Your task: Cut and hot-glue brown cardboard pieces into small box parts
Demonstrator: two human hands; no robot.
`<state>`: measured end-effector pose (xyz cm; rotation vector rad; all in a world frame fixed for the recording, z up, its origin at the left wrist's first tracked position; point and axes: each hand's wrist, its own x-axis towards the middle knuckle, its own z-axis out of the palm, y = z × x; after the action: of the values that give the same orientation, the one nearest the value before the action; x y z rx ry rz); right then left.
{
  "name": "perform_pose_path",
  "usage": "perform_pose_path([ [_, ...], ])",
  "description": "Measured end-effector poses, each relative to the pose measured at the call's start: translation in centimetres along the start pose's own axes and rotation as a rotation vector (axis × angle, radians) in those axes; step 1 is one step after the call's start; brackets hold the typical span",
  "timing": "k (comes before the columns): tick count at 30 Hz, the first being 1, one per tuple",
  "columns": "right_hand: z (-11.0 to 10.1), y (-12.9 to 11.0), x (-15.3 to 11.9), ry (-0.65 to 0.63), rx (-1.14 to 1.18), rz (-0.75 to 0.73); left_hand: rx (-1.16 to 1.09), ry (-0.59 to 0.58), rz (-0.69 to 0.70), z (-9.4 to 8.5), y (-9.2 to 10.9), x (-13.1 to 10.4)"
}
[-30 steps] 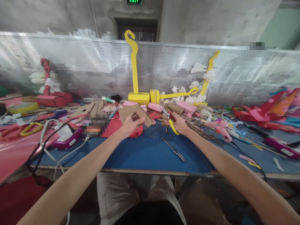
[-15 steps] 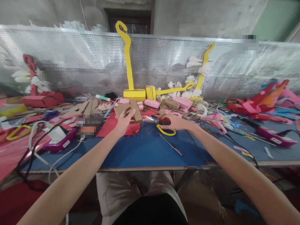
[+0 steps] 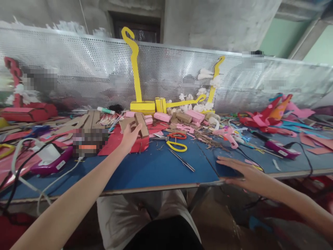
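My left hand (image 3: 130, 136) is closed on a brown cardboard piece (image 3: 142, 125), just above a sheet of red paper (image 3: 110, 145). My right hand (image 3: 240, 170), fingers spread and holding nothing, is over the table's front edge at the right. Between the hands lie scissors (image 3: 177, 146) with one yellow and one red handle loop, and a slim metal tool (image 3: 182, 160) is in front of them. A pink glue gun (image 3: 227, 135) rests beyond my right hand.
Yellow hook-shaped pieces on box bases (image 3: 142, 107) stand along a perforated metal panel (image 3: 166, 66). Purple devices (image 3: 53, 162) with cables lie at both sides. Cardboard and paper scraps (image 3: 208, 137) cover the back of the blue table (image 3: 153, 170).
My right hand has left the scissors and moved right and toward the table's front edge. The view has turned right. My left hand stays at the cardboard.
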<state>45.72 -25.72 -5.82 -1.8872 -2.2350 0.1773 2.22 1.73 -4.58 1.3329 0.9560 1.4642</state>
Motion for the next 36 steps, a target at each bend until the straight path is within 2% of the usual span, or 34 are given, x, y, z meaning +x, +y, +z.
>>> perform_pose_path([
  [2, 0.4, 0.4, 0.0, 0.044, -0.017, -0.011, -0.006, -0.004, -0.010, -0.1, -0.1, 0.1],
  [7, -0.8, -0.2, 1.6, 0.037, -0.081, -0.078, -0.020, -0.002, -0.032, -0.4, -0.3, 0.2],
  [11, -1.2, -0.2, 1.4, 0.054, -0.136, -0.157, -0.022, -0.009, -0.025, -0.5, -0.6, 0.4],
  [19, -2.1, -0.8, 1.5, -0.036, -0.219, -0.188, -0.011, -0.010, -0.036, -0.4, -0.7, 0.4],
  [23, -2.6, -1.7, 1.8, -0.033, -0.264, -0.219, -0.005, -0.019, -0.046, -0.4, -0.3, 0.2],
  [28, -1.8, -1.9, 1.5, 0.034, -0.359, -0.343, 0.007, -0.021, -0.050, -0.4, -0.2, 0.2],
  [32, -0.5, -1.5, 1.0, 0.184, -0.440, -0.457, 0.015, -0.015, -0.052, -0.5, -0.5, 0.3],
  [36, -0.2, -2.5, 0.8, 0.224, -0.457, -0.398, 0.012, -0.019, -0.030, -0.6, -0.8, 0.5],
])
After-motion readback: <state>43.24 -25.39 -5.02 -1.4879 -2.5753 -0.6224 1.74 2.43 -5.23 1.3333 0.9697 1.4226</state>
